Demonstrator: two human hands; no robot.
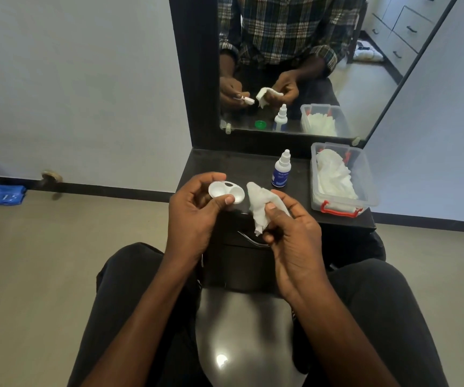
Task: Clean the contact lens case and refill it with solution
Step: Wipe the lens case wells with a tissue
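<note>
The left hand [194,210] pinches the lens case [226,192] above the dark counter [225,163], its long axis pointing right toward the tissue [258,203] bunched in the right hand [292,233], just beside it, apparently about to wipe.

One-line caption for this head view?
Left hand holds the open lens case; right hand grips a tissue beside it.

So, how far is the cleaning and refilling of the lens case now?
Done: the white two-well lens case is open, no caps on it. In hand: the left hand holds it, and the right hand holds a crumpled white tissue beside it, not touching. Left: wiping, then refilling; the small blue-labelled white dropper bottle stands capped on the black counter.
</note>
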